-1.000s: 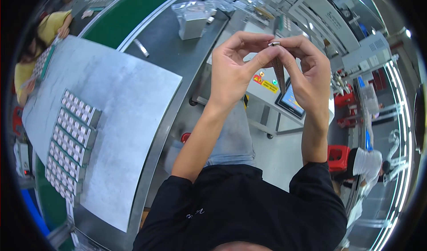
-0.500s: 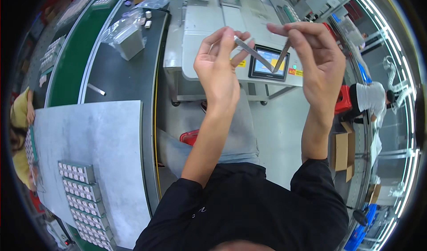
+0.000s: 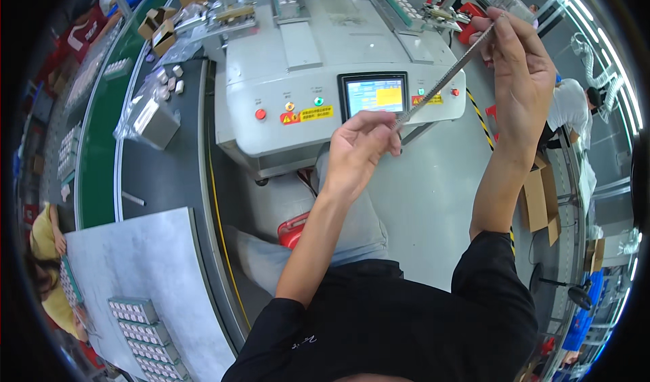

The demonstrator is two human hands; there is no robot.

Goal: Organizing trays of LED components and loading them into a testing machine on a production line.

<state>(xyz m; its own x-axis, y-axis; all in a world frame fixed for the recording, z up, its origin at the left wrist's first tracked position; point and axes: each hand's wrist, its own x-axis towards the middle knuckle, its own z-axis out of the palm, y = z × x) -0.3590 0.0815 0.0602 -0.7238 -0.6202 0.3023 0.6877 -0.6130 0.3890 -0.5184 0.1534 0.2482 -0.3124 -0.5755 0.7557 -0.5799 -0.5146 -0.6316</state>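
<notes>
**Grey toothed strip (image 3: 447, 76) drawn straight between two hands**

We see the strip in mid-air, slanting from lower left to upper right in front of the pale machine (image 3: 271, 57). The left hand (image 3: 357, 153) has its fingers (image 3: 384, 135) clamped on the lower end; the right hand (image 3: 525, 77) has thumb and fingers pinched together on the upper end. Just left of the strip we find a lit touchscreen (image 3: 374, 96), and farther left a red button (image 3: 261, 114). Below the hands, a red stool (image 3: 292, 231) stands near the person's leg. On our left, the dark tabletop (image 3: 177, 175) carries a bagged pale box (image 3: 157, 126) and a white-grey board (image 3: 152, 253) bearing rows of small blocks (image 3: 145, 338). At its far edge, we see a co-worker's yellow sleeve (image 3: 61, 312).
</notes>
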